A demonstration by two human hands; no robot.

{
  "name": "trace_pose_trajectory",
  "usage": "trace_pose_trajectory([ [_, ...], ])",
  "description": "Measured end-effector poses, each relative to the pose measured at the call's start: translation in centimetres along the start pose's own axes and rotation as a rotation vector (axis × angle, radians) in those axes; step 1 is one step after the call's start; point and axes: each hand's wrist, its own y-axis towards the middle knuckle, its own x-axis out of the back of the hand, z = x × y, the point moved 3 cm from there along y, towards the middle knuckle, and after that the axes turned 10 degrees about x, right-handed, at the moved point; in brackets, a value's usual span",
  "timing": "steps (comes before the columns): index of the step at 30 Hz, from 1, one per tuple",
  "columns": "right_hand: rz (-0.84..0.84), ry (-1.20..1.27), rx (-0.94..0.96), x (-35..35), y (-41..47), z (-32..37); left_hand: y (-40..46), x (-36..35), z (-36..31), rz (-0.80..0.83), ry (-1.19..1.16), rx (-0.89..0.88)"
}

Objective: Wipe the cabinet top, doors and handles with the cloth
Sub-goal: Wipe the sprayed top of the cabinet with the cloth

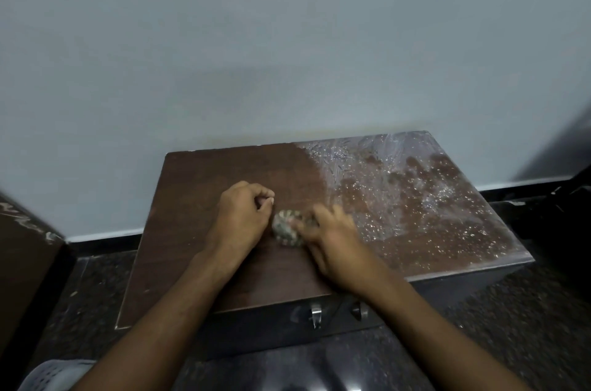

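A low dark-brown wooden cabinet [198,230] stands against a pale grey-blue wall [287,39], the right half of its top filmed with whitish, speckled wet streaks [409,199] and the left half bare. Near the middle of the top lies a small bunched, mottled grey-green cloth [286,230]; the right hand [332,246], blurred, grips it with curled fingers, while the left hand [244,216] rests just beside it, fingers curled in with nothing between them. 2 metal handles [316,314] show on the front doors below
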Motion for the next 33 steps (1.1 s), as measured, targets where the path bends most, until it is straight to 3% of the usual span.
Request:
trace_pose_trajectory([
  [5,-0.018,-0.103,-0.146,-1.0,4.1,-0.3,0.1,0.5,0.2,-0.034,0.005,0.005],
  [11,0.007,-0.063,0.083,-0.8,-2.5,3.0,0.7,0.4,1.3,-0.001,-0.043,0.028],
  [18,-0.026,-0.168,-0.2,-0.3,4.2,-2.7,1.0,-0.4,1.0,0.062,-0.05,0.045],
  [25,-0.037,-0.117,-0.078,-0.6,1.1,-0.5,2.2,-1.1,0.8,0.034,-0.069,0.024],
  [30,-0.071,-0.158,-0.243,-0.5,6.5,-4.1,2.9,-1.9,-0.4,0.072,-0.056,-0.006],
  [33,-0.043,-0.147,-0.22,-0.6,6.6,-4.1,3.3,-1.8,-0.8,0.085,-0.115,-0.033],
])
